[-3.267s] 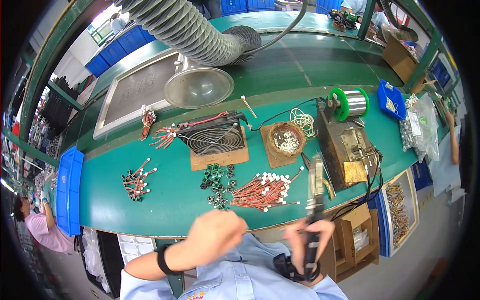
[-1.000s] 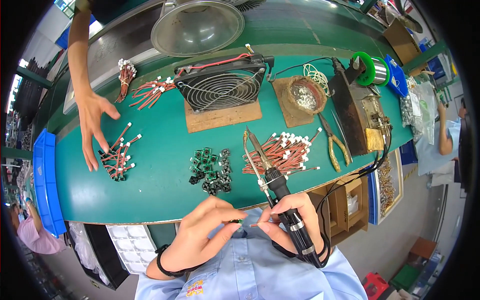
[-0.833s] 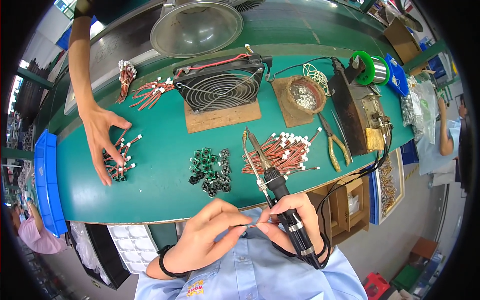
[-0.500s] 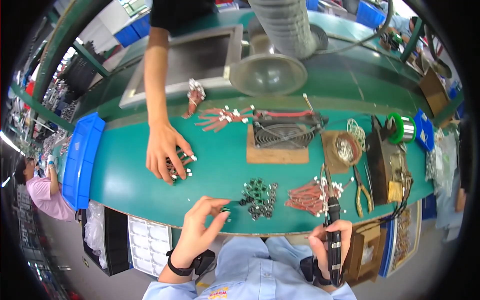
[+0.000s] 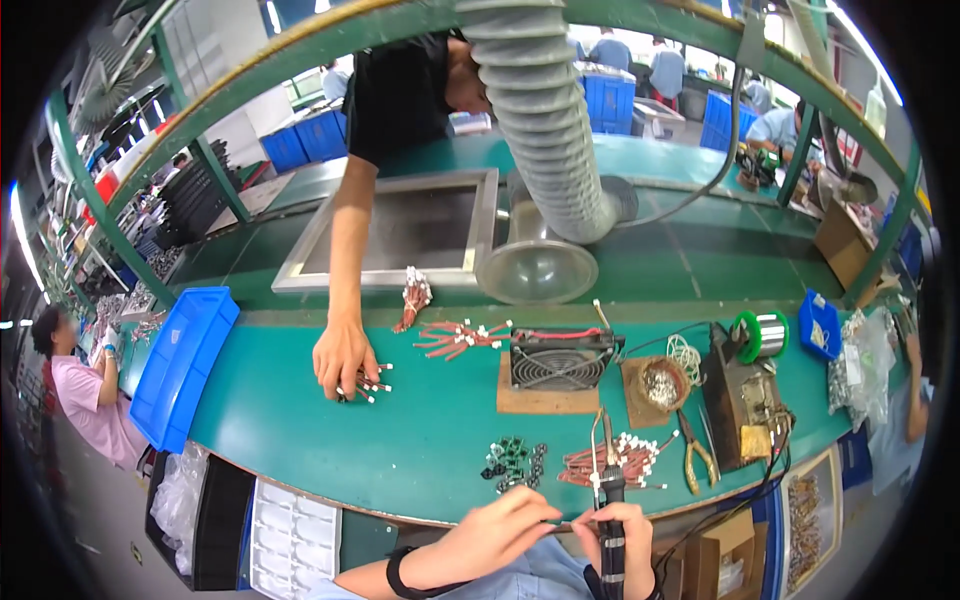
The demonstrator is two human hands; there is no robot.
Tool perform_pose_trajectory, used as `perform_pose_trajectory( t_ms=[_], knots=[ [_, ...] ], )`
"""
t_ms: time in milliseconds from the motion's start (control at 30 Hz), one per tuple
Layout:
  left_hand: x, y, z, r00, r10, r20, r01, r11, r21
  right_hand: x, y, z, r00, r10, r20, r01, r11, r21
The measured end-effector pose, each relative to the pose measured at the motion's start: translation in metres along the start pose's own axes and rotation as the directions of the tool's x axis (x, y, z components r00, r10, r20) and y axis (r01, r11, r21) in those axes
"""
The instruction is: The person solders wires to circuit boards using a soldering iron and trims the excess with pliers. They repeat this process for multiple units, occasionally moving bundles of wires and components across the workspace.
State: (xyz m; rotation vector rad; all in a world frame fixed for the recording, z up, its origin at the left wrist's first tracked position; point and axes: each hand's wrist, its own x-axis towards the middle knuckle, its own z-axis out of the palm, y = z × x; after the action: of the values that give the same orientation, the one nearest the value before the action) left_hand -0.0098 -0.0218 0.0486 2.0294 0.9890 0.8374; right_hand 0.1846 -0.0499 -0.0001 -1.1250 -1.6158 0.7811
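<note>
My right hand (image 5: 632, 528) is wrapped round the black handle of a soldering iron (image 5: 611, 485), its tip pointing up and away from me. Close beside it, near the table's front edge, is my left hand (image 5: 490, 538), fingers pressed together in a pinch. What that pinch holds is hidden. Just beyond my hands lie small green circuit boards (image 5: 511, 457) with black parts. A bundle of red-brown wires with white connectors (image 5: 640, 458) lies behind the iron.
Another person's hand (image 5: 343, 358) covers dark wire pieces. A small fan (image 5: 560, 365), solder-wool bowl (image 5: 662, 384), pliers (image 5: 692, 455) and solder spool (image 5: 764, 336) stand farther back. A blue tray (image 5: 185, 368) sits left; an extraction hose (image 5: 535, 110) hangs ahead.
My left hand has moved right, from beside the circuit boards to my right hand. The soldering iron has shifted left. The view has tilted up; the other person's hand has closed more over the wires.
</note>
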Motion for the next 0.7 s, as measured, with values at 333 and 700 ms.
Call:
perform_pose_trajectory(
  t_ms=[333,700],
  knots=[
    [-0.005,-0.004,0.007,0.966,0.133,0.223,-0.204,0.919,0.336,0.011,-0.033,-0.009,0.973,-0.222,0.065,0.231,0.943,-0.238],
    [-0.014,0.008,0.012,0.967,0.177,0.184,-0.247,0.832,0.496,0.009,-0.042,-0.013,0.961,-0.234,0.148,0.269,0.915,-0.302]
  ],
)
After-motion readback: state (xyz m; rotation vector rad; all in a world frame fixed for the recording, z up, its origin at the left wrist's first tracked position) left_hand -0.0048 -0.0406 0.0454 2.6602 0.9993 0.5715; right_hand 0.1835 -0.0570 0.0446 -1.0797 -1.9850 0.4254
